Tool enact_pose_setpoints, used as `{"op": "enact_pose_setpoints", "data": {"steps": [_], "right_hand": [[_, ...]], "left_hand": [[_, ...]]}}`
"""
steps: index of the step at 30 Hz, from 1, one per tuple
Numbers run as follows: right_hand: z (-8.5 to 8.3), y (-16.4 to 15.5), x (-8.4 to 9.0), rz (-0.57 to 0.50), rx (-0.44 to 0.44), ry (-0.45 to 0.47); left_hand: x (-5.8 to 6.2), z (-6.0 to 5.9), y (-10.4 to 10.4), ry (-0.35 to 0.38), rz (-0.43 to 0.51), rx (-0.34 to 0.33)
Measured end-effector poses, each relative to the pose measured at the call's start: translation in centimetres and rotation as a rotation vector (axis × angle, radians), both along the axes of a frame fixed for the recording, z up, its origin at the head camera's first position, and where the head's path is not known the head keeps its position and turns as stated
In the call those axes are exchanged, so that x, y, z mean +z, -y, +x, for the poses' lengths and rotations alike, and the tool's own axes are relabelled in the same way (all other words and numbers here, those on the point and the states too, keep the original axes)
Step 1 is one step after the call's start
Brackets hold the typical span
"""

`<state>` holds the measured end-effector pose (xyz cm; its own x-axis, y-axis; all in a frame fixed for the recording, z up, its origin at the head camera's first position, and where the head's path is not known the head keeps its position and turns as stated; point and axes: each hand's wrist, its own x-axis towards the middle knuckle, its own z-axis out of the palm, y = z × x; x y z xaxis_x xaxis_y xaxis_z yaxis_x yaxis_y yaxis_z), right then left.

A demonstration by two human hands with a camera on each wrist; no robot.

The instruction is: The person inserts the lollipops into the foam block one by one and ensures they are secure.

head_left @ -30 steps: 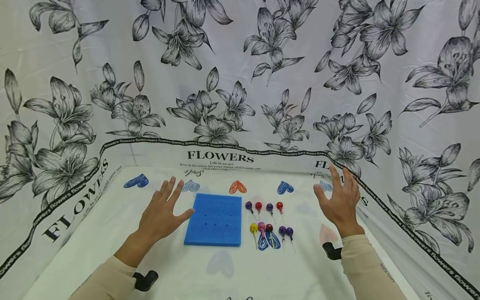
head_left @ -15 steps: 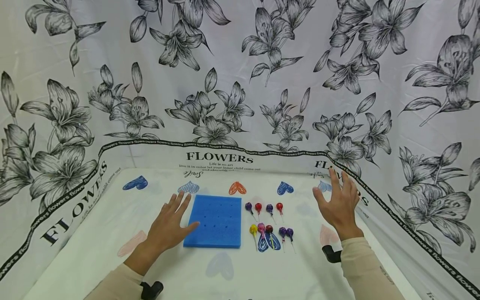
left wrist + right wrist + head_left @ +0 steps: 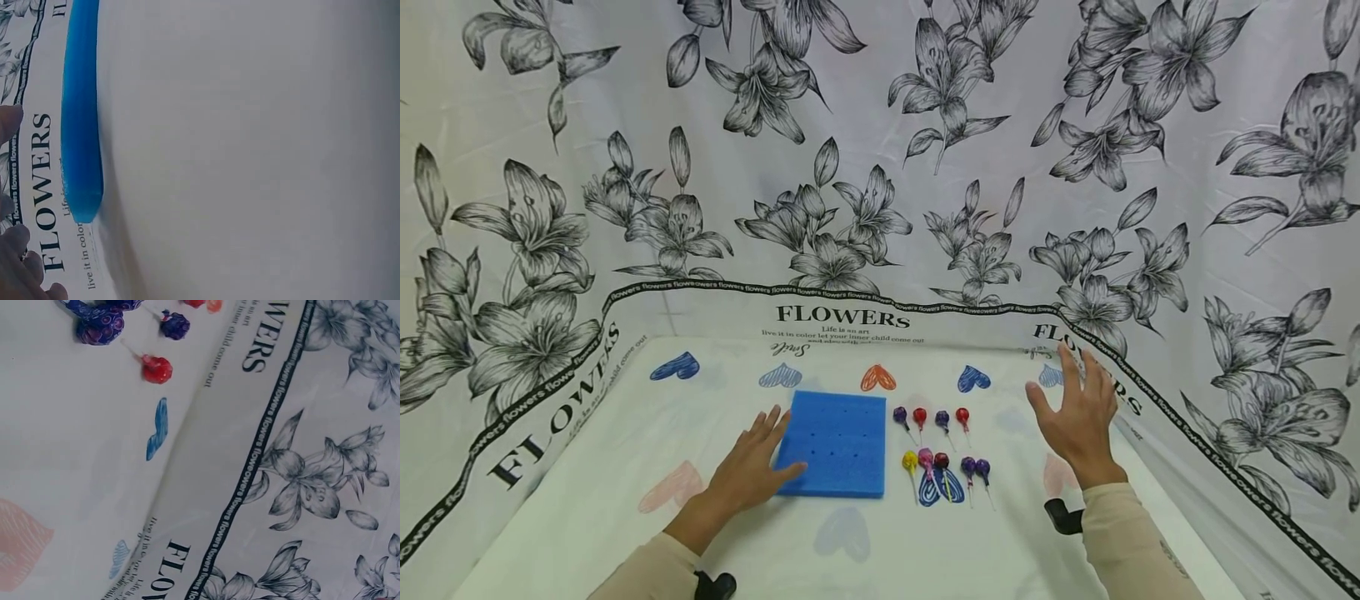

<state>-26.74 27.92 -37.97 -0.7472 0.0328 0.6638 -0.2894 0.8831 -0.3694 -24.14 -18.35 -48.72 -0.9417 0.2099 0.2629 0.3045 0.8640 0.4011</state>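
Has the left hand [image 3: 747,468] at lower centre-left of the head frame, with fingers extended, fairly close together, gripping nothing, and with thumb overlapping the lower left of a blue block [image 3: 841,443]; cannot tell whether touching it. Has the right hand [image 3: 1078,417] at the frame's right, with fingers and thumb spread wide and without a grip. Shows the block below frame centre, with lollipops [image 3: 942,460] in two rows just to its right, on a white printed cloth [image 3: 955,550]
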Motion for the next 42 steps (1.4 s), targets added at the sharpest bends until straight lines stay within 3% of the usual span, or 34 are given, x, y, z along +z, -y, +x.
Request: {"op": "enact_pose_setpoints", "data": {"steps": [20, 29, 35, 42], "right_hand": [[0.1, 0.1, -1.3, -0.006, 0.028, 0.018], [-0.1, 0.1, -1.1, -0.029, 0.048, 0.024], [-0.1, 0.2, -1.0, -0.171, 0.148, 0.139], [-0.2, 0.4, -1.4, -0.261, 0.162, 0.243]], "left_hand": [[-1.2, 0.3, 0.4, 0.229, 0.067, -0.066], [-1.1, 0.1, 0.4, 0.242, 0.067, -0.078], [-1.4, -0.1, 0.5, 0.270, 0.076, -0.077], [-1.4, 0.2, 0.5, 0.299, 0.075, -0.063]]}}
